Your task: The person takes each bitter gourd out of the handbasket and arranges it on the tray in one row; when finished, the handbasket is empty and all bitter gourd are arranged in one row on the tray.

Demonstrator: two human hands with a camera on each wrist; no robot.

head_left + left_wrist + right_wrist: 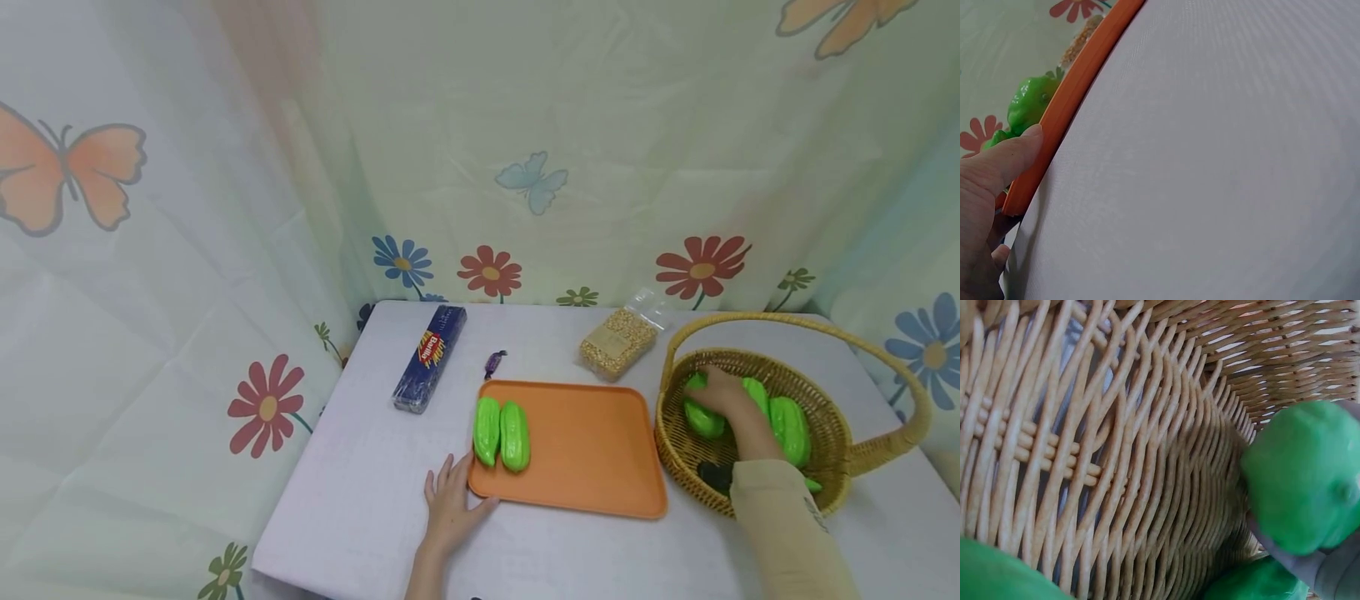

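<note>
My left hand (pixel 448 510) is at the near left corner of the orange tray (pixel 588 450); its thumb touches the front rim and its spread fingers lie along the left side. Two bright green, long, ridged vegetables, shiny like plastic, lie side by side at the tray's left end, one (pixel 487 429) beside the other (pixel 515 436). Over at the right, my right hand (pixel 718 393) reaches into the wicker basket (pixel 678 479) and grips another green ridged vegetable (pixel 1307 478), its fingers curled beneath it. More green vegetables (pixel 790 429) lie in the basket.
The basket's tall handle (pixel 783 318) arches over my right arm. A dark object (pixel 715 476) sits in the basket's near part. Behind the tray are a blue Barilla pasta pack (pixel 431 358), a small purple wrapped candy (pixel 493 363) and a bag of yellow kernels (pixel 618 342).
</note>
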